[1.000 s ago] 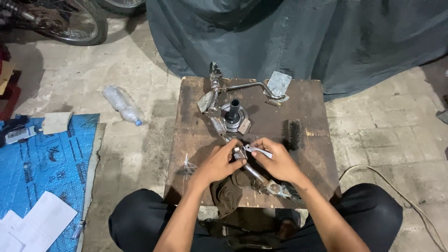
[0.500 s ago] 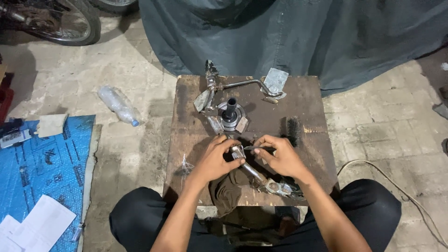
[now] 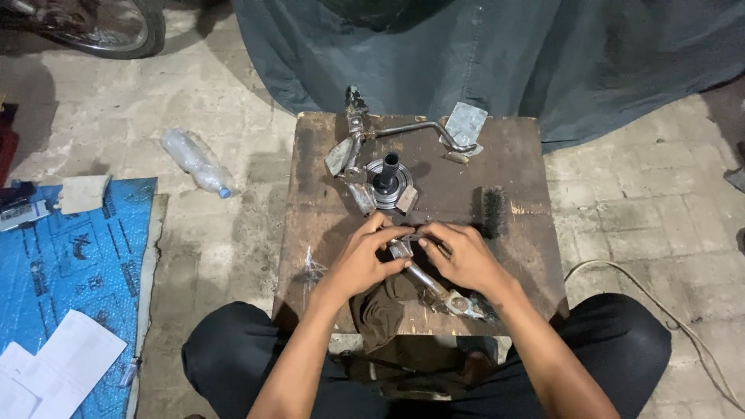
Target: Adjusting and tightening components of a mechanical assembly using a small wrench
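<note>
I see both hands meeting over the near middle of the small dark wooden table (image 3: 310, 233). My left hand (image 3: 365, 260) is curled around a small metal part (image 3: 401, 247), fingers wrapped on its far side, and my right hand (image 3: 464, 260) pinches the same piece from the other side, so it is gripped between the two, probably to keep it from turning while it is worked. A metal rod (image 3: 428, 281) runs from that part toward the near right, ending at a jointed end (image 3: 458, 304) that rests on the table. A dark rag (image 3: 384, 306) lies under the wrists at the near edge, likely to catch grime.

Counting what sits farther off: one round hub with an upright black shaft (image 3: 388, 182), one bent steel lever (image 3: 419, 128) along the far edge, one flat grey metal plate (image 3: 464, 122) at its right end, and one black brush (image 3: 490, 211) on the right side. On the floor to the left lie one clear plastic bottle (image 3: 194, 161) and one blue mat (image 3: 70, 287) with white paper sheets (image 3: 66, 361), two as far as I can tell.
</note>
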